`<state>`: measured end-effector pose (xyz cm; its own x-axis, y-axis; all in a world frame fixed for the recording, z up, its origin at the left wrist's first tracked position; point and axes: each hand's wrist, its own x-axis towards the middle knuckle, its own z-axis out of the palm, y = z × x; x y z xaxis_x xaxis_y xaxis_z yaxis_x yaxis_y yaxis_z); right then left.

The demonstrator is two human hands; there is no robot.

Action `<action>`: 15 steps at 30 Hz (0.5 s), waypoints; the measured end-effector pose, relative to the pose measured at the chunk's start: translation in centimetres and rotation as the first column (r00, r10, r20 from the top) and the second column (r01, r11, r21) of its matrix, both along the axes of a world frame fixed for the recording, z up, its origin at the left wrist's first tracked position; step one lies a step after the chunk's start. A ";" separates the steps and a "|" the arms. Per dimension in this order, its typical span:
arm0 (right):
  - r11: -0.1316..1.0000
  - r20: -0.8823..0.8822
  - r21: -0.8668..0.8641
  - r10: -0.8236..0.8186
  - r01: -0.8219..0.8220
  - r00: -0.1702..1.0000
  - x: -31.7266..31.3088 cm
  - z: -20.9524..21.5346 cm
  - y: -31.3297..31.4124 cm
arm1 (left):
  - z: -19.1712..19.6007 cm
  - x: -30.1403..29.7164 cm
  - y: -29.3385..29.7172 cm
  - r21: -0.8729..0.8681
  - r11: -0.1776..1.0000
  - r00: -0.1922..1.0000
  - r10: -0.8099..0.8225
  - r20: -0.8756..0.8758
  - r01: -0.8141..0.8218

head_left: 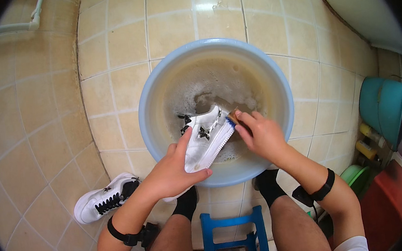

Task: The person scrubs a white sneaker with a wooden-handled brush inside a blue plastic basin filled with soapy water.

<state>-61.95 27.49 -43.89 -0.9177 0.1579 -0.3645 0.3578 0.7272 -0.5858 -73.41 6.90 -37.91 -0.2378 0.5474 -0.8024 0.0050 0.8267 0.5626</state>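
White sneaker (207,139), wet, gripped by left hand (171,170); right hand (262,136) clutches brush (232,118).

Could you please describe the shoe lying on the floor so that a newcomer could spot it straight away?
Start at the pale blue basin of soapy water on the tan tiled floor. Left of the left hand, the white sneaker lies on the tiles. Unlike the shoe held over the basin, it is untouched, with black laces.

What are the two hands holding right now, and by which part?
The left hand grips the white sneaker by its heel end, over the pale blue plastic basin. The right hand holds a wooden-backed scrub brush against the sneaker's side.
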 end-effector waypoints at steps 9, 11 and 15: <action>0.980 -0.004 -0.193 0.044 -0.044 0.999 0.3 0.7 -0.5 | 0.2 -0.1 -0.1 -0.006 1.000 1.000 -0.013 0.000 0.013; 0.994 0.026 -0.104 -0.012 0.015 1.000 0.2 -0.3 0.2 | 0.2 0.0 0.1 0.004 1.000 1.000 -0.007 -0.001 0.007; 0.999 0.080 -0.027 -0.028 0.030 0.996 0.1 -0.1 0.3 | 0.6 0.0 0.6 -0.026 1.000 1.000 -0.001 0.006 0.001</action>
<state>-61.85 27.83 -43.95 -0.8809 0.1728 -0.4406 0.4247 0.6995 -0.5747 -73.39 7.54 -37.35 -0.2325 0.5270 -0.8174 0.0030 0.8409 0.5412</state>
